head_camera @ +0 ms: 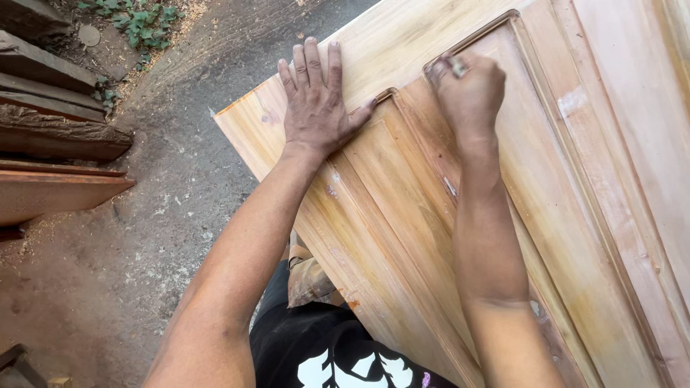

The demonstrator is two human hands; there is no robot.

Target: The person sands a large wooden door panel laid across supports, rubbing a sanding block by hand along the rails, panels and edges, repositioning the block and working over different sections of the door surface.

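A pale wooden door [589, 187] with raised panels and moulded grooves lies flat before me. My left hand [316, 100] rests palm down on the door's frame near its left corner, fingers spread, thumb pointing toward the panel corner. My right hand [467, 90] is closed into a fist against the groove at the panel's upper edge. A small grey piece, perhaps sandpaper [458, 68], shows between its fingers. Both forearms reach over the door from below.
Rough planks and boards [50, 129] are stacked at the left on dusty ground [165, 208]. Green weeds [140, 21] grow at the top left. The door's left edge [287, 208] overhangs my dark clothing [330, 352].
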